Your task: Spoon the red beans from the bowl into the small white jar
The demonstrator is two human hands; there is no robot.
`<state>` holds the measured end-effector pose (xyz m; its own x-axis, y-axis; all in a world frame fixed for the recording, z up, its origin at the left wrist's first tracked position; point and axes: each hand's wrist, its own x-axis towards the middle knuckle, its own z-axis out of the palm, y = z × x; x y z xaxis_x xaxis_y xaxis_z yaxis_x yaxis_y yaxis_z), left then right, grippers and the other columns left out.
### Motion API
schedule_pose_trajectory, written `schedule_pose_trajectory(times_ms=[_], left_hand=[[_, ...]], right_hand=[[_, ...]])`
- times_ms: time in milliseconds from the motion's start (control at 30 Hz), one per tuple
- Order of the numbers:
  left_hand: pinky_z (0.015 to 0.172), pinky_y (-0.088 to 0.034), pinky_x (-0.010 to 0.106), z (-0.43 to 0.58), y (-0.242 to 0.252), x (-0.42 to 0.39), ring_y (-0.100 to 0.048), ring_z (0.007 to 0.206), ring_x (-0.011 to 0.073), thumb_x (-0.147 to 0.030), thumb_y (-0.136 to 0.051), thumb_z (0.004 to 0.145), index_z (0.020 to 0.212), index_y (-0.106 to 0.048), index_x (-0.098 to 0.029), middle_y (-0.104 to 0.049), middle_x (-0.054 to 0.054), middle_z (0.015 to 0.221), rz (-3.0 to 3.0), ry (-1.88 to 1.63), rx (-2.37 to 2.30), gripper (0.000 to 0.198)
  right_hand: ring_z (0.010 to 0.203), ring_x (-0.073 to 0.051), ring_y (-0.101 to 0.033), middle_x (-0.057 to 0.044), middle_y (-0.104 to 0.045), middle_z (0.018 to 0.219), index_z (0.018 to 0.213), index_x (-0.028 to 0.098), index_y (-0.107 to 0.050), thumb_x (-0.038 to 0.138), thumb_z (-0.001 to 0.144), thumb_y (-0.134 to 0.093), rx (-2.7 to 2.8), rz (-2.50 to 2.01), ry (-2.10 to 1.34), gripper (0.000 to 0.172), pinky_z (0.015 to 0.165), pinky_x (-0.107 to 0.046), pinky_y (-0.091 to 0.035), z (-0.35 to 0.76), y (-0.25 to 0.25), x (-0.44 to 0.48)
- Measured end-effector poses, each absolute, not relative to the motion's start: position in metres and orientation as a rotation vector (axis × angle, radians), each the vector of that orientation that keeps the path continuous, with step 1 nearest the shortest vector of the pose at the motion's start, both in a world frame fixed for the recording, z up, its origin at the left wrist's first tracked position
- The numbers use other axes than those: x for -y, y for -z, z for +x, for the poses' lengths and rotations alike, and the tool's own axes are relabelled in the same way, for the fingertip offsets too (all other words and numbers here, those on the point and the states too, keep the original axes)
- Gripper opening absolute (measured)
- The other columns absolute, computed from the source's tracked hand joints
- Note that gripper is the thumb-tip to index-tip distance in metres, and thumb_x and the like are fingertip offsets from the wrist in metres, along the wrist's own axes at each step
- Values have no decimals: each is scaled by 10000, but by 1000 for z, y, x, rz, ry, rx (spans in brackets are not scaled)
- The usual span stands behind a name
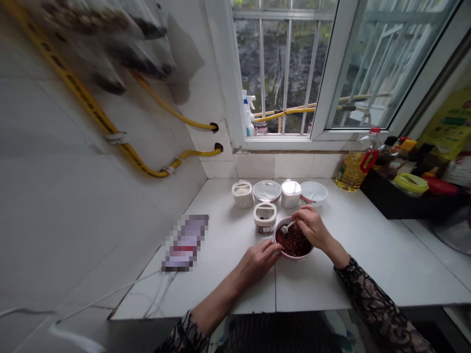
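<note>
A bowl [312, 251] of small dark red beans [294, 244] stands on the white counter. My left hand [260, 260] grips its left rim, fingertips at the edge and thumb partly hidden. Over the bowl, my right hand [311, 226] pinches a small white spoon [286, 228], its scoop end down at the beans. Just behind the bowl, touching or nearly so, is a clear jar [265, 226] with a pale handled lid and dark contents. Farther back are two white lidded jars, left [242, 195] and right [291, 194], with a covered bowl [267, 191] between them.
A white bowl [314, 192] sits back right. An oil bottle [351, 169] and a black box [382, 198] of condiments flank the right side. A blurred-out device [186, 243] with a cable [162, 291] lies left. Yellow pipes [136, 164] run along the wall.
</note>
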<state>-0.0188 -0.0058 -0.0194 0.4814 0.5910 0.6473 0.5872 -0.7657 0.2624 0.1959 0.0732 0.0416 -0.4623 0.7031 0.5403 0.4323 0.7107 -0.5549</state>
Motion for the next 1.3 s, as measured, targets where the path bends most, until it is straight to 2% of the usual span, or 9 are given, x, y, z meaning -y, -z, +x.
schedule_pose_trajectory(times_ms=[100, 233, 400, 567, 867, 1067, 1300], left_hand=[[601, -542, 203, -18, 16, 7, -654, 688, 126, -223, -440, 998, 1069, -557, -171, -638, 48, 853, 2710, -1189, -1061, 146], [598, -542, 203, -18, 13, 8, -650, 677, 125, -227, -421, 1006, 1069, -551, -171, -636, 45, 841, 2711, -1197, -1046, 155], [622, -551, 204, -19, 15, 7, -655, 702, 124, -222, -429, 999, 1067, -561, -175, -639, 49, 862, 2709, -1148, -1071, 155], [621, -553, 204, -19, 17, 7, -657, 711, 127, -232, -422, 1004, 1077, -562, -173, -641, 51, 867, 2711, -1158, -1063, 168], [610, -548, 205, -19, 14, 7, -650, 692, 125, -241, -407, 1013, 1059, -567, -168, -633, 48, 852, 2716, -1190, -1056, 182], [598, -539, 198, -19, 16, 7, -645, 672, 117, -248, -412, 1015, 1063, -562, -174, -634, 43, 852, 2715, -1182, -1062, 174], [584, -534, 202, -19, 19, 5, -647, 663, 123, -248, -418, 1013, 1052, -561, -164, -638, 44, 842, 2715, -1191, -1061, 171]], right_hand=[[650, -194, -594, 23, -637, 539, 710, 234, -603, 151, 812, -435, 2001, -991, -543, 213, 895, -390, -406, 197, -41, -74], [564, -176, -582, 26, -632, 523, 698, 225, -595, 177, 806, -431, 1895, -1054, -721, 202, 767, -344, -444, 201, -42, -75], [613, -182, -599, 35, -635, 513, 688, 230, -614, 159, 799, -444, 1976, -1012, -654, 216, 888, -373, -421, 198, -39, -75], [599, -187, -599, 36, -632, 492, 672, 233, -616, 158, 796, -443, 1979, -992, -649, 226, 907, -386, -416, 198, -40, -75], [517, -159, -587, 36, -624, 479, 655, 215, -617, 198, 759, -458, 1845, -1041, -830, 190, 760, -321, -463, 195, -42, -72], [495, -155, -581, 18, -627, 488, 688, 199, -617, 241, 733, -464, 1679, -1066, -1030, 165, 575, -268, -452, 197, -41, -74], [498, -155, -571, 10, -617, 466, 640, 191, -625, 261, 660, -493, 1523, -1081, -1164, 150, 627, -294, -480, 201, -45, -79]])
